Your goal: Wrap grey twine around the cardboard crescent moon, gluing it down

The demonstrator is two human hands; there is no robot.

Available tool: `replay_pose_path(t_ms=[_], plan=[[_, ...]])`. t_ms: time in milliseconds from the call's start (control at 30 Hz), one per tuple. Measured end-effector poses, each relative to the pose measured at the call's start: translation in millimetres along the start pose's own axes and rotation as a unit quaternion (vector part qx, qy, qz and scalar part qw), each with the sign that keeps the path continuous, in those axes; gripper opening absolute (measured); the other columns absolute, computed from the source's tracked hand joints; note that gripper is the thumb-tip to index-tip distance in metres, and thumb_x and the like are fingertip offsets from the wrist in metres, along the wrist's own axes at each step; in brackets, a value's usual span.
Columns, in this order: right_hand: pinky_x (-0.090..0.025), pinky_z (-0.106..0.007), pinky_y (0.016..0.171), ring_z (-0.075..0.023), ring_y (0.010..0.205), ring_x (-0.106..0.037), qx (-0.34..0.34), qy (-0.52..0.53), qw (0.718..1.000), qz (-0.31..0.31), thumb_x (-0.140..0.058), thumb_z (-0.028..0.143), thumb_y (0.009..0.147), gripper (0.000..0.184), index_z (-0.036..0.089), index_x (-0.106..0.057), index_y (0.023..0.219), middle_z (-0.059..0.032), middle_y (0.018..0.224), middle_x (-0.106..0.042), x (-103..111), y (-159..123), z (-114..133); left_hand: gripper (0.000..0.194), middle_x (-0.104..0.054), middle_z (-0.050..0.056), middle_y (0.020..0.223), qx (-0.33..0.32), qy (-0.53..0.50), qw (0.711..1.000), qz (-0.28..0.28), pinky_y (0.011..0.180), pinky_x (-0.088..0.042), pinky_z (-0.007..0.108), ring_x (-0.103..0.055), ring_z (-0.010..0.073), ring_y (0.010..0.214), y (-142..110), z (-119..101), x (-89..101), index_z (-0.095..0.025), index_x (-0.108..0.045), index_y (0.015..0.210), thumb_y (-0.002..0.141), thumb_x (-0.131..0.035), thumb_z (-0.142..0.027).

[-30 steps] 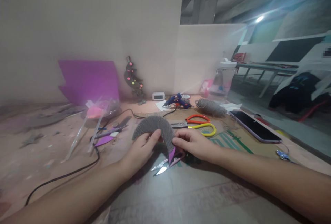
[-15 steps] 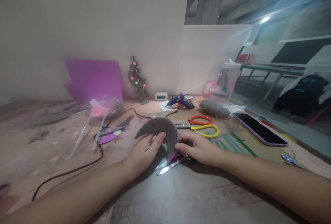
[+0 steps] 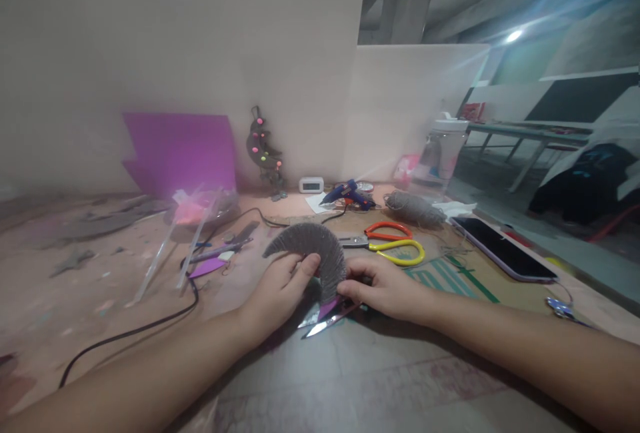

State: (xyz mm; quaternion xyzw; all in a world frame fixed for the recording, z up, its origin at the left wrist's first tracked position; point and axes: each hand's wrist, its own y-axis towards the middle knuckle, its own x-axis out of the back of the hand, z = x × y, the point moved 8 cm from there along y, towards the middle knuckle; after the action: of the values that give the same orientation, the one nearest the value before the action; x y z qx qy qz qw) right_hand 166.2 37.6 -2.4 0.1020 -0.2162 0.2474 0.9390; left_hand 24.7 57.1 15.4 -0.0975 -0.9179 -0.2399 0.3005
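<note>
A crescent moon shape (image 3: 313, 241) wrapped in grey yarn is held between both hands, its lower tip still bare purple. My left hand (image 3: 280, 293) grips its inner curve, thumb on top. My right hand (image 3: 377, 284) pinches the right edge near the lower end; any strand in those fingers is too fine to make out. Under that tip lies a shiny pointed blade (image 3: 320, 327), partly covered. Just beyond the right hand are scissors (image 3: 395, 252) with one red and one yellow handle loop.
Behind stand a blue glue gun (image 3: 347, 194), a small digital clock (image 3: 311, 185), a grey yarn bundle (image 3: 415, 209) and a finished-looking moon ornament (image 3: 261, 146). A phone (image 3: 503, 249) lies right, a water bottle (image 3: 445, 153) behind it. Purple sheets (image 3: 183, 156) lean left; a black cord (image 3: 135, 334) crosses the table.
The moon has turned slightly in the hands, and more of its purple lower tip shows. Both hands keep nearly the same place and grip.
</note>
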Motion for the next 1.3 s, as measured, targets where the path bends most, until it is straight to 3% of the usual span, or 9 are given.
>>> replay_pose_path(t_ms=[433, 700, 900, 1100, 1300], plan=[[-0.053, -0.026, 0.061, -0.0154, 0.067, -0.063, -0.012, 0.008, 1.000, -0.014, -0.061, 0.036, 0.085, 0.021, 0.016, -0.063, 0.078, -0.0020, 0.074, -0.064, 2.0, 0.3, 0.7, 0.042, -0.055, 0.000, 0.067, 0.018, -0.028, 0.999, 0.020, 0.064, -0.039, 0.028, -0.051, 0.0162, 0.067, 2.5, 4.4, -3.9, -0.020, -0.052, 0.065, 0.094, -0.040, -0.049], [-0.043, -0.022, 0.056, -0.0116, 0.059, -0.053, 0.019, -0.057, 0.997, -0.041, -0.055, 0.038, 0.088, 0.030, 0.018, -0.053, 0.066, 0.0018, 0.063, -0.054, 9.7, 1.4, 7.8, 0.042, -0.049, -0.002, 0.064, 0.026, -0.025, 0.999, 0.021, 0.063, -0.036, 0.028, -0.049, 0.0158, 0.067, 4.7, 2.4, -3.4, -0.020, -0.047, 0.061, 0.090, -0.045, -0.050], [-0.037, -0.022, 0.051, -0.0108, 0.053, -0.048, 0.015, -0.034, 0.994, -0.105, -0.048, 0.050, 0.092, 0.036, 0.017, -0.060, 0.084, 0.0035, 0.060, -0.051, 29.6, 2.5, 1.5, 0.041, -0.049, -0.003, 0.063, 0.086, -0.088, 0.992, -0.009, 0.059, -0.037, 0.026, -0.049, 0.0146, 0.063, 11.0, 14.6, 0.6, -0.021, -0.048, 0.061, 0.089, -0.048, -0.051], [-0.036, -0.023, 0.053, -0.0121, 0.056, -0.049, -0.007, -0.111, 0.980, -0.166, -0.051, 0.043, 0.090, 0.029, 0.017, -0.062, 0.081, 0.0028, 0.060, -0.054, 53.0, 7.5, -4.8, 0.040, -0.059, -0.001, 0.061, 0.130, -0.123, 0.984, -0.022, 0.060, -0.042, 0.025, -0.055, 0.0156, 0.062, 13.4, 16.2, 5.5, -0.020, -0.053, 0.061, 0.088, -0.051, -0.049], [-0.038, -0.024, 0.055, -0.0129, 0.062, -0.052, -0.013, -0.142, 0.973, -0.180, -0.053, 0.037, 0.087, 0.022, 0.018, -0.063, 0.087, 0.0019, 0.069, -0.058, 77.3, 16.6, -8.0, 0.044, -0.068, 0.003, 0.067, 0.141, -0.169, 0.975, -0.012, 0.065, -0.045, 0.026, -0.062, 0.0180, 0.067, 14.5, 24.7, 1.4, -0.016, -0.062, 0.067, 0.085, -0.054, -0.056]])
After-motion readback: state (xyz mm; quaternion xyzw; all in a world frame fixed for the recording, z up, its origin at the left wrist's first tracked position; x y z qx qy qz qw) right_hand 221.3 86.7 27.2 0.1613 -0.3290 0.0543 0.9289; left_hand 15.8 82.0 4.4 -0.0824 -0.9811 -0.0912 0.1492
